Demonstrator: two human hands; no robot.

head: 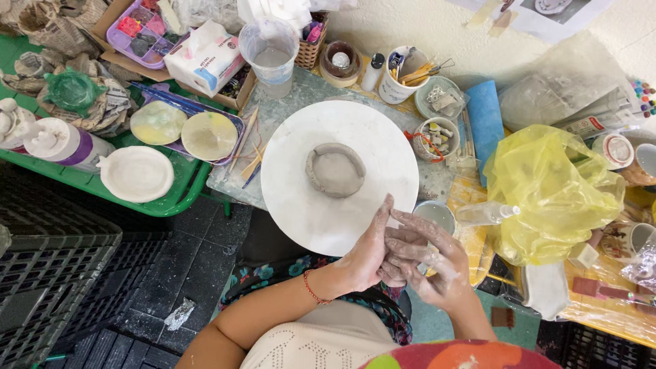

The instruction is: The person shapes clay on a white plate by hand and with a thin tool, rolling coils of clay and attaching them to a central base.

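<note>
- Left hand (369, 256) and right hand (427, 263) are pressed together at the near edge of the round white board (294, 198). Fingers lie close together, palm against fingers, smeared with wet grey clay. Whether a bit of clay sits between them I can't tell.
- Clay piece (335, 170) sits mid-board, apart from both hands: a low flat disc with a thick rolled rim, open on one side, matte and soft-looking.
- Risk: the rim looks freshly joined; a heavy press could flatten it or pull it off the base.
- Risk: the small bowl (435, 213) sits just beside the right hand at the board's edge; an elbow swing could tip it.
- Risk: slick fingers give poor grip on anything smooth, e.g. the clear spray bottle (486, 214) lying on its side.
- Yellow plastic bag (547, 191) is crinkled and thin, near the wet zone; it could snag or smear.
- Counter (437, 181) is crowded: tool cup (400, 75), water tub (271, 51), blue sponge roll (485, 116).
</note>
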